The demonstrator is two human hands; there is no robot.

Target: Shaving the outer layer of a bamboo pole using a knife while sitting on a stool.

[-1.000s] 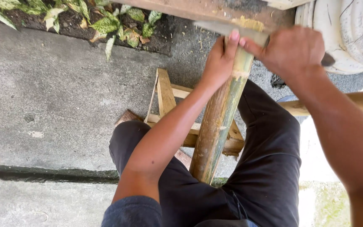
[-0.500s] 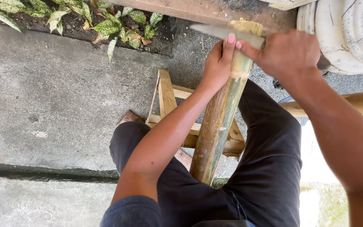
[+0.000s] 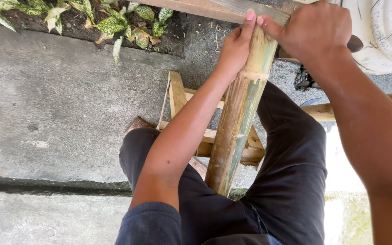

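A thick green-brown bamboo pole [image 3: 241, 113] stands tilted between my knees, its lower end hidden behind my dark trousers. My left hand [image 3: 234, 50] grips the pole just under its top end, fingers pointing up. My right hand [image 3: 316, 31] is closed around the dark handle of a knife. The knife's grey blade [image 3: 255, 10] lies across the top end of the pole, right by my left fingertips.
A small wooden frame [image 3: 178, 95] stands on the concrete floor [image 3: 60, 100] behind the pole. A second bamboo pole [image 3: 323, 111] lies off to the right. Leafy plants [image 3: 114, 22] grow in a soil bed at the top, and a white container [image 3: 382, 36] sits at the top right.
Both hands and the pole's top have shifted up toward the frame's upper edge. The blade stays across the pole's end, and my left fingers have stretched up beside it.
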